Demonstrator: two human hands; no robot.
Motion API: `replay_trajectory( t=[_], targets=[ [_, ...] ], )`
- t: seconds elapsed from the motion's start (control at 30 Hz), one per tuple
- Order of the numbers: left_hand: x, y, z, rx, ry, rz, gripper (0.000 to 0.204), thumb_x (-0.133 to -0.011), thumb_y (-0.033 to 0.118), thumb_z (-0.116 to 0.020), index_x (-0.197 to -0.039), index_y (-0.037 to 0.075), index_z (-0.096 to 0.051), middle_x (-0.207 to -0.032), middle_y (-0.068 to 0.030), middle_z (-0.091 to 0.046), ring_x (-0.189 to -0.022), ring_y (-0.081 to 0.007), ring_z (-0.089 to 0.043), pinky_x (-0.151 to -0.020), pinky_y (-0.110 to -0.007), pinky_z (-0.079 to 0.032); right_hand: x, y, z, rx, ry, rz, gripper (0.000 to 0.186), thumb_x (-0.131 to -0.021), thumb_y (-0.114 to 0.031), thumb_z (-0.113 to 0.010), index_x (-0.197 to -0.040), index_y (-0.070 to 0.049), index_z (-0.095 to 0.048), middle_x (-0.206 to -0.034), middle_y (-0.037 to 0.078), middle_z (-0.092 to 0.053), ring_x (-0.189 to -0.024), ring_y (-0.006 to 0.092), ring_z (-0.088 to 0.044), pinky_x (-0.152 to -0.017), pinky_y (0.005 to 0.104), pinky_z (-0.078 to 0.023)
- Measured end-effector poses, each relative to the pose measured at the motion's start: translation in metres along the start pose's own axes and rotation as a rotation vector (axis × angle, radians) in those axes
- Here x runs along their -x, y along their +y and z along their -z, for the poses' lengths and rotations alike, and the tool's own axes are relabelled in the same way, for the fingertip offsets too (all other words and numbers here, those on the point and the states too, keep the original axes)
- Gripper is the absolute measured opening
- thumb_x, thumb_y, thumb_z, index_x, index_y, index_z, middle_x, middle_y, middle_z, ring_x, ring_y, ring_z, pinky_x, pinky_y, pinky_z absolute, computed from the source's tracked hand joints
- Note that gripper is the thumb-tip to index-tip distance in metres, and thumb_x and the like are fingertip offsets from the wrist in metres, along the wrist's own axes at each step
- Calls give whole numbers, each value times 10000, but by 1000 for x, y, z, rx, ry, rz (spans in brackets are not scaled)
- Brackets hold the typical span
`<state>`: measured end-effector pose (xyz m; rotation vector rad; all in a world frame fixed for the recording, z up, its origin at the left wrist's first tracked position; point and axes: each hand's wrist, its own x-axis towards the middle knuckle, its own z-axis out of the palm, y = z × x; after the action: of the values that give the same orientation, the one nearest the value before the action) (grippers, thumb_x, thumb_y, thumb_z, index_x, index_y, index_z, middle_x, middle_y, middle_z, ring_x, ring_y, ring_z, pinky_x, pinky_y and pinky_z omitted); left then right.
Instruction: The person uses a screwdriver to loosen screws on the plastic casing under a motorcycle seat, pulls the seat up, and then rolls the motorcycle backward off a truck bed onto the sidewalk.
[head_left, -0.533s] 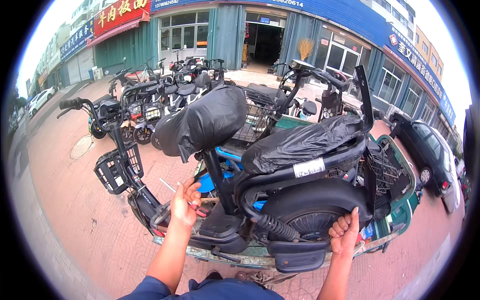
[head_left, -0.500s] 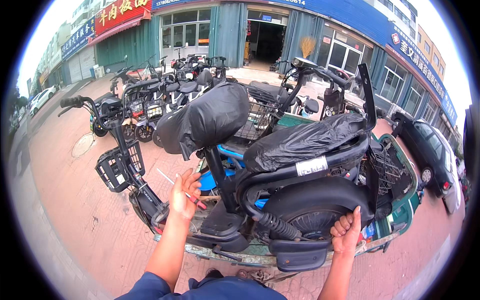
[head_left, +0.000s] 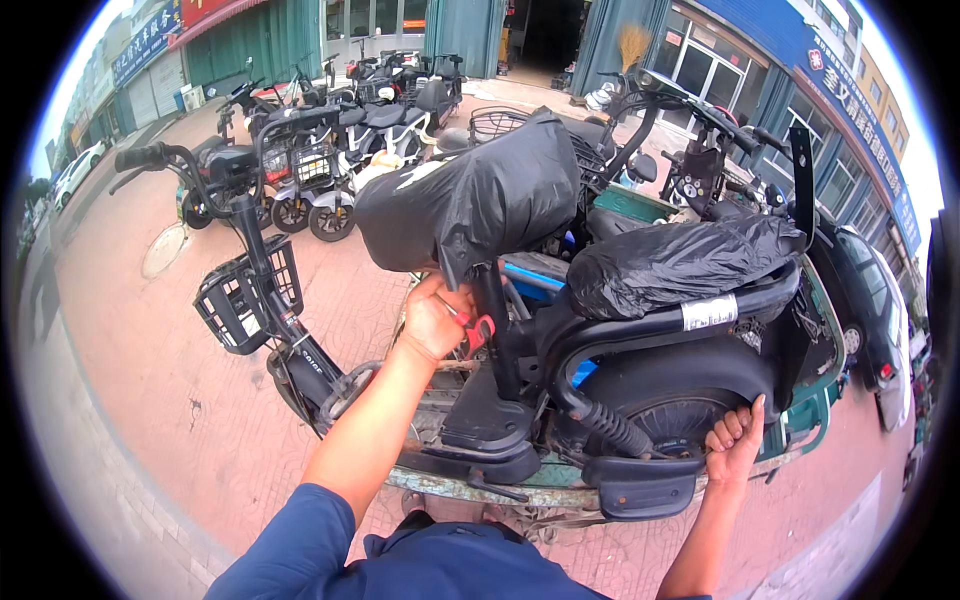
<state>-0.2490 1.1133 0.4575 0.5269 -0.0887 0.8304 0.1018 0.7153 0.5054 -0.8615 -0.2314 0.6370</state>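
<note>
My left hand [head_left: 435, 315] is closed around a screwdriver with a red handle [head_left: 478, 336], beside the black seat post [head_left: 490, 320] of an electric scooter. Above that hand sits the front seat [head_left: 480, 190], wrapped in black plastic. The fingertips are partly hidden under the hanging plastic. My right hand [head_left: 735, 440] has its fingers curled and its thumb up, against the edge of the black rear fender [head_left: 680, 375] over the rear wheel. Whether those fingers grip anything is hidden. Behind the front seat is a rear seat [head_left: 690, 265], also covered in black plastic.
The scooter lies on a green cargo bed [head_left: 640, 205] with other scooter parts. Its handlebar and black basket [head_left: 245, 300] stick out at the left. Several parked scooters [head_left: 350, 140] stand beyond, before shopfronts. A black car [head_left: 865, 300] is at the right.
My left hand has moved right and up with the screwdriver, from open space to the seat post under the front seat. The view has shifted; my right hand remains at the fender.
</note>
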Motion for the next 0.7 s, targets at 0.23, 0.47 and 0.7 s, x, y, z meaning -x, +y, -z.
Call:
replay_trajectory(
  t=[0.23, 0.47, 0.7],
  targets=[
    [2, 75, 38, 206, 122, -41, 524, -1097, 426, -430, -1378, 25, -615, -1411, -189, -658, -1324, -375, -601, -1155, -571, -443, -9, 2, 2, 7, 23, 12, 544, -1022, -563, -687, -711, -239, -379, -560, -93, -261, -432, 48, -219, -383, 233, -187],
    [-52, 110, 16, -200, -55, -246, 576, -1081, 453, -476, -1521, 86, -538, -1532, -125, -578, -1401, -310, -541, -1190, -498, -428, -15, 8, 7, 28, 43, 33, 580, -1005, -589, -696, -673, -252, -361, -539, -98, -274, -405, 57, -216, -360, 228, -180],
    [-53, 98, 4, 93, -216, -378, 509, -1131, 365, -400, -1465, 22, -574, -1458, -180, -633, -1316, -342, -619, -1136, -514, -499, -18, 6, 18, 24, 97, 43, 585, -998, -615, -689, -662, -253, -375, -527, -95, -265, -387, 66, -221, -345, 238, -180]
  ],
)
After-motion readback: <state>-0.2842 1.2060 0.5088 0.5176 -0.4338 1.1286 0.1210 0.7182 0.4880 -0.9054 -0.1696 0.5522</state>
